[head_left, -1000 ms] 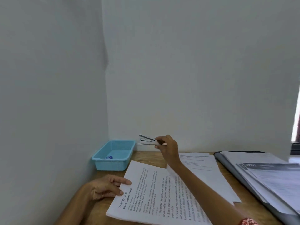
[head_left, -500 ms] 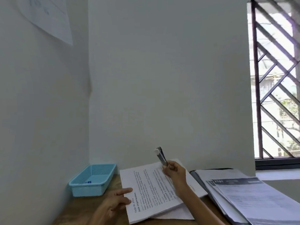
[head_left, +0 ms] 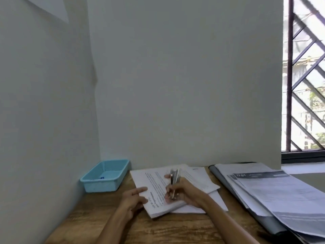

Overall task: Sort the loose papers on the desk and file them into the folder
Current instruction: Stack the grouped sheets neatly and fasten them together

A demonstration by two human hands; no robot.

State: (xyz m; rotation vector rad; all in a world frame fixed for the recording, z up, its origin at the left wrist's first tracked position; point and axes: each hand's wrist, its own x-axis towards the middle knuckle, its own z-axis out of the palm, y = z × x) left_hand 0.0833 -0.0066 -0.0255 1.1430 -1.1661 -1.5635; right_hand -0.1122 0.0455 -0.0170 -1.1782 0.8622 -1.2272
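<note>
Gripping stapler (head_left: 175, 180), right hand (head_left: 182, 194) hides paper stack (head_left: 158, 184) text.

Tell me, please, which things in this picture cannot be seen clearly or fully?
Head view only:
- Printed text on the paper stack: too small and blurred.
- Stapler: lower part hidden by the right hand.
- Folder: mostly covered by sheets, cut off at the right edge.
- Small blue item in the blue basket: too small.

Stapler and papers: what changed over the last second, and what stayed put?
The right hand, gripping the stapler throughout, brought it from up by the blue basket back and down over the stack of papers. The left hand stayed on the stack's left edge. Basket and folder did not move.
</note>
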